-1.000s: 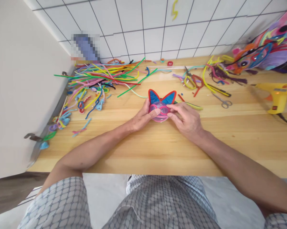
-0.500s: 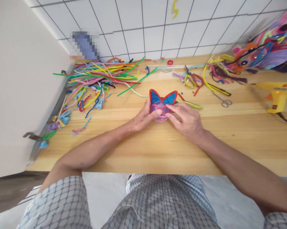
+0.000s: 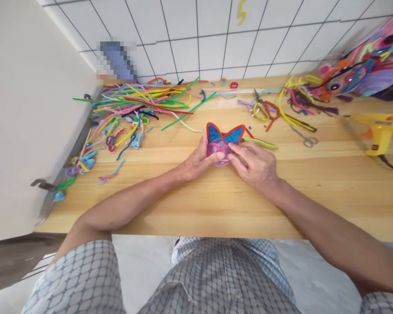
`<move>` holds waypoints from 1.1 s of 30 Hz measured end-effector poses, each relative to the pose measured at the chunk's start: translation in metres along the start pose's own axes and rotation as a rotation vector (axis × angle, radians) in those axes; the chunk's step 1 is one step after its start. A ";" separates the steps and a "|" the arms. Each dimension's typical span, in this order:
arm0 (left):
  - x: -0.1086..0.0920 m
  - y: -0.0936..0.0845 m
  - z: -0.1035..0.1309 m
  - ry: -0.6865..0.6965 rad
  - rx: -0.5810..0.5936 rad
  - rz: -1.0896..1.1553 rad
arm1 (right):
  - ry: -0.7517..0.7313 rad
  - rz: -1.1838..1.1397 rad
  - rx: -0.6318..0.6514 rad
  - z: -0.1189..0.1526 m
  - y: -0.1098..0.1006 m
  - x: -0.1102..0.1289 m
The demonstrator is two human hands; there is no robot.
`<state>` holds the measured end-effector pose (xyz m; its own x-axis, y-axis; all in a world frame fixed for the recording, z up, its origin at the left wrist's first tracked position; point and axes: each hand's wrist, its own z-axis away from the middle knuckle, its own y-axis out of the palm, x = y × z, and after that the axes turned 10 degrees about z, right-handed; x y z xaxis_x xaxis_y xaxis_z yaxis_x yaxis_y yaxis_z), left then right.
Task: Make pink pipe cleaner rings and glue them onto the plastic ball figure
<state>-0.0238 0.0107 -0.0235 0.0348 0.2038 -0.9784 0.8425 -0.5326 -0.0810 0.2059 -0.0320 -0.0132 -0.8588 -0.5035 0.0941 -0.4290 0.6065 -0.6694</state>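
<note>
Between my hands is a pipe-cleaner animal head (image 3: 220, 145), with a purple face and two pointed blue ears edged in red. Pink rings (image 3: 213, 148) shaped like glasses lie across the face. My left hand (image 3: 199, 159) grips the head from the left, its thumb pressed on the front near the rings. From the right, my right hand (image 3: 255, 165) pinches the right-hand pink ring at the face with thumb and forefinger. Those fingertips partly cover the ring, and the back of the head is hidden.
Pipe cleaners (image 3: 144, 102) lie heaped at the back left. Scissors (image 3: 263, 109), small metal scissors (image 3: 307, 138) and a yellow-black cutter (image 3: 300, 122) lie to the right. A yellow glue gun (image 3: 377, 131) stands at far right, before colourful finished figures (image 3: 356, 74). A tiled wall borders the back.
The view has shifted very slightly. Both hands keep their hold on the head and rings, with hardly any visible movement.
</note>
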 end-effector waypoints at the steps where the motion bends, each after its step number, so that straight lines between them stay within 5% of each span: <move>1: 0.000 0.000 0.000 0.005 0.001 0.005 | 0.004 -0.001 0.000 0.000 0.000 0.000; 33: -0.006 0.006 -0.003 -0.063 -0.103 0.083 | 0.120 -0.200 0.040 -0.001 -0.002 0.004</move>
<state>-0.0173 0.0089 -0.0178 0.0756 0.1092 -0.9911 0.8888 -0.4580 0.0173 0.2025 -0.0342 -0.0107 -0.7862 -0.5328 0.3132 -0.5843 0.4758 -0.6574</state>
